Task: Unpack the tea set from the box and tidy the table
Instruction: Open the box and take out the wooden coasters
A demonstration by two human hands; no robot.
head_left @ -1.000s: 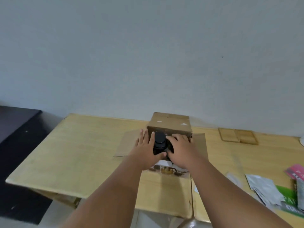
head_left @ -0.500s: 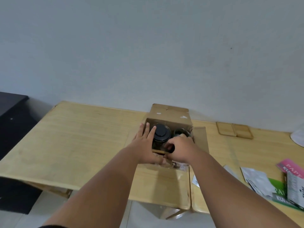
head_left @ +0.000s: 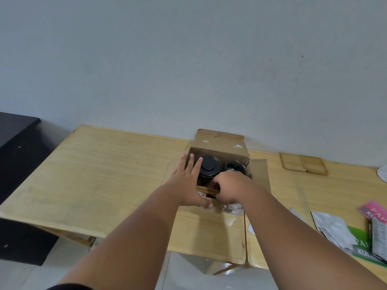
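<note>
— Looking at the cardboard box (head_left: 217, 143), what is it made of and what sits inside?
— Plain brown corrugated card, flaps folded out, standing on a pale wooden table (head_left: 104, 174) against the wall. Inside are two round things: a dark pot with a flat black lid (head_left: 208, 165) on the box's left side, and a clear glass vessel (head_left: 235, 166) right of it, only partly seen.
— And the hands?
— Two bare hands. The left hand (head_left: 188, 185) lies spread, fingers apart, against the box's left wall with fingertips touching the pot's lid and thumb on the near edge. The right hand (head_left: 229, 186) is curled over the near edge of the box; whether it is clamped on anything I cannot tell.
— Anything else near the box?
— To its right, by the wall, two flat wooden trays (head_left: 303, 164) side by side, rectangular with rounded corners. Further right and nearer, a heap of packets (head_left: 356, 233): several silvery foil ones, one pink, one green. The letters "PAP" and "KU" show; the rest is cut off.
— To the left?
— A black cabinet (head_left: 18, 143), well apart.
</note>
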